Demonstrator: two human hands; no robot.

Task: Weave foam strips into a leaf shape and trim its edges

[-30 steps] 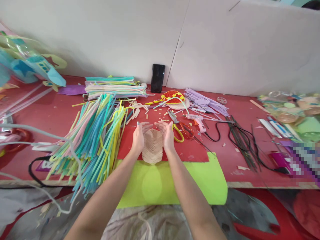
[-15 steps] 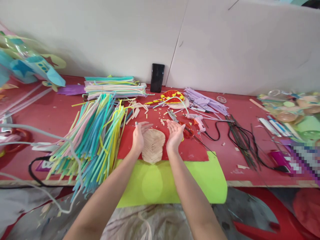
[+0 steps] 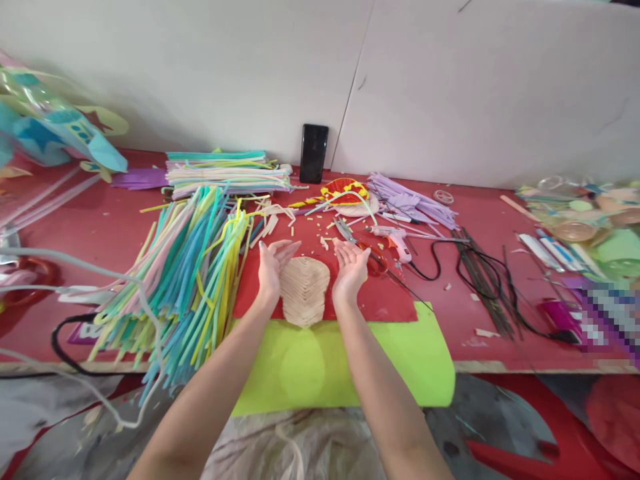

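A beige, fan-shaped piece with a ribbed chevron pattern lies flat on a red sheet, its lower tip reaching a lime-green sheet. To its left, my left hand is open, palm turned inward, fingers extended. My right hand is open on the other side, palm up with fingers stretched out, and a gap separates it from the piece. Neither hand holds anything. Just beyond my right hand are pliers, orange-handled scissors and a pink glue gun.
Colourful pipe cleaners cover the left side, with another bundle behind. A black phone leans on the wall. A red-and-yellow ornament, lilac pipe cleaners, dark wire stems and black cable lie at the right.
My left hand has shifted slightly left, away from the beige piece. My right hand stays almost where it was, and the beige piece lies in nearly the same spot.
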